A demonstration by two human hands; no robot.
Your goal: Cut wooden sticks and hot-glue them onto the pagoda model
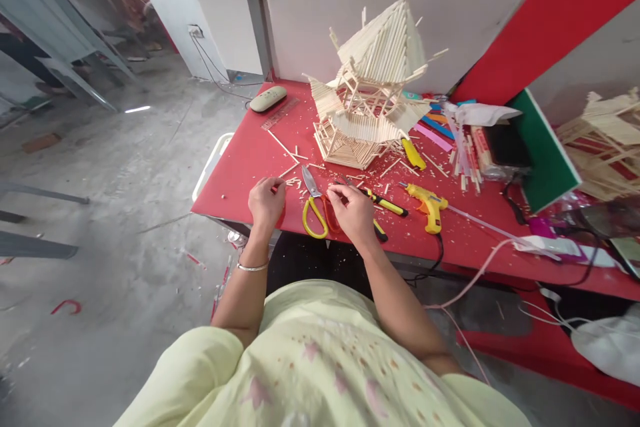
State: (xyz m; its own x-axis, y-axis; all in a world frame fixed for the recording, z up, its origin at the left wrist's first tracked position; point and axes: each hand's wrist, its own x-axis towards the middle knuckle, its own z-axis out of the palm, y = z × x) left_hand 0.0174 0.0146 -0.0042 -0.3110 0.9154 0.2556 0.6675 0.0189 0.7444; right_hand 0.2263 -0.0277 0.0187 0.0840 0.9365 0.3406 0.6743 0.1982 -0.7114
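Grey concrete floor, pale wall behind, red tabletop (235, 188) littered with stick crumbs. You're seated at its near edge, forearms reaching in.

Grip: your left hand (267, 204) has its fingers curled and drawn together. Your right hand (354, 212) has thumb and forefinger pinched. Can't tell if either one has a sliver of stick in it (tips too small to read). Scissors (315, 197) lie on the table between your hands, blades pointing away from you. The stick tower (363, 127) stands beyond them, on the far half of the table.

My read: fine fingertip work. Pinch lightly, since thin sticks probably snap under a hard squeeze. Rest your wrists on the edge for steadiness. Sweep crumbs aside so you can spot small offcuts. Mind the scissor points when reaching forward, and don't let a sleeve or cord tug the glue gun (429, 207); its nozzle may be hot.

Count: two hands, one pair of scissors, one glue gun, one yellow cutter (413, 154), one oval case (269, 99). Stick builds: two, counting the one at far right (603, 143). Loose sticks (283, 147): too many and too scattered to count.
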